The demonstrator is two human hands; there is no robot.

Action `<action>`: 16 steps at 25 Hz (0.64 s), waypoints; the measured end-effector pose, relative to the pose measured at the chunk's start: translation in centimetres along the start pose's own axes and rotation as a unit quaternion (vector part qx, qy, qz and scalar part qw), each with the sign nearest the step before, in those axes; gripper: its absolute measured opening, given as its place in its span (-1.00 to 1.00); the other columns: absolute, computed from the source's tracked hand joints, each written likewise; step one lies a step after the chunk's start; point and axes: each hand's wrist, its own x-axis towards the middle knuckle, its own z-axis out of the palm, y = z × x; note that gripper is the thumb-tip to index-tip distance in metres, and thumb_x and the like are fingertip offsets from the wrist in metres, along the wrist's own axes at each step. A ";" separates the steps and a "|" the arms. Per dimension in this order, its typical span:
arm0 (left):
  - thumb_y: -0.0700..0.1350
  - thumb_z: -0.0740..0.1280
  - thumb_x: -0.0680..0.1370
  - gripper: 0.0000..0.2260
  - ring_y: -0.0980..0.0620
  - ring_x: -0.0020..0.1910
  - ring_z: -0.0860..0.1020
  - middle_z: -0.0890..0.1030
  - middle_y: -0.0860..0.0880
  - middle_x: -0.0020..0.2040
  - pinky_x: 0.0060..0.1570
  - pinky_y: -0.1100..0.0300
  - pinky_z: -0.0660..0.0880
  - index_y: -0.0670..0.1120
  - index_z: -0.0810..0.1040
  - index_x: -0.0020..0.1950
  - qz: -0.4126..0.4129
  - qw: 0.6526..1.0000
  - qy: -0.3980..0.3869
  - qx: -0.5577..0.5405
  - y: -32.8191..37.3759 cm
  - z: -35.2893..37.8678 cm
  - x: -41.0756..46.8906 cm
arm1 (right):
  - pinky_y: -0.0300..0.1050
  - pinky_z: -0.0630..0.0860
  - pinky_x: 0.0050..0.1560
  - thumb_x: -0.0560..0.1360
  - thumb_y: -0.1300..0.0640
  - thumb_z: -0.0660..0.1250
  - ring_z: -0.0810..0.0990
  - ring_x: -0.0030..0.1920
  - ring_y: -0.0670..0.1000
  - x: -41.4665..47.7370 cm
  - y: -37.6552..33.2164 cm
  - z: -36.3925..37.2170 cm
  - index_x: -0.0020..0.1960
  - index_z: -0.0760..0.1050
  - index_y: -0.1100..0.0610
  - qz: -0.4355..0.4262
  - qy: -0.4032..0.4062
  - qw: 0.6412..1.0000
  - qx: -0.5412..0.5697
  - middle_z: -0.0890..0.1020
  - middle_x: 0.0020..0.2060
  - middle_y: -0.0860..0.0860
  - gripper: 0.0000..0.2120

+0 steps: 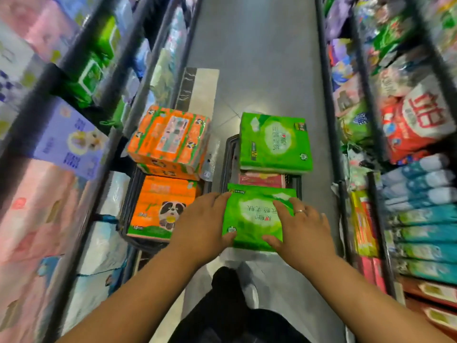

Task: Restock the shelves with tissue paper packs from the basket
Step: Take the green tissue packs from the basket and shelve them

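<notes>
2 hands hold the pack (254,219): our left hand (205,224) and right hand (303,226) grasp its sides; we fear the slick wrap slips, dropping it onto the basket (224,164).

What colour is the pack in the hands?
The pack is green with a white centre; head view.
</notes>
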 end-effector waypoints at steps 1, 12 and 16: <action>0.22 0.39 0.43 -0.25 -0.07 0.35 0.37 0.38 -0.05 0.39 0.29 0.07 0.33 -0.01 0.19 0.51 0.007 1.000 -0.023 0.001 -0.7 0.9 1.9 | 0.19 0.24 0.36 0.44 -0.40 0.17 0.24 0.42 0.21 1.0 0.4 0.7 0.54 0.03 -0.10 0.016 -0.008 1.000 0.012 0.16 0.51 0.08 -0.21; 0.16 0.40 0.47 -0.29 -0.12 0.38 0.35 0.39 -0.14 0.42 0.31 0.08 0.29 -0.07 0.22 0.50 -0.046 0.991 -0.092 -0.082 -7.6 12.4 24.9 | 0.17 0.37 0.27 0.41 -0.39 0.22 0.33 0.32 0.29 20.0 6.1 10.9 0.55 -0.01 0.08 0.130 -0.005 0.987 0.093 0.25 0.43 0.20 -0.09; 0.18 0.39 0.47 -0.25 -0.13 0.41 0.31 0.32 -0.16 0.45 0.33 0.08 0.27 -0.09 0.16 0.52 -0.081 0.987 -0.089 -0.108 -9.4 17.7 30.8 | 0.23 0.27 0.34 0.39 -0.37 0.24 0.22 0.39 0.33 28.9 10.3 14.1 0.55 -0.02 0.14 0.132 0.049 0.985 0.101 0.17 0.46 0.27 -0.05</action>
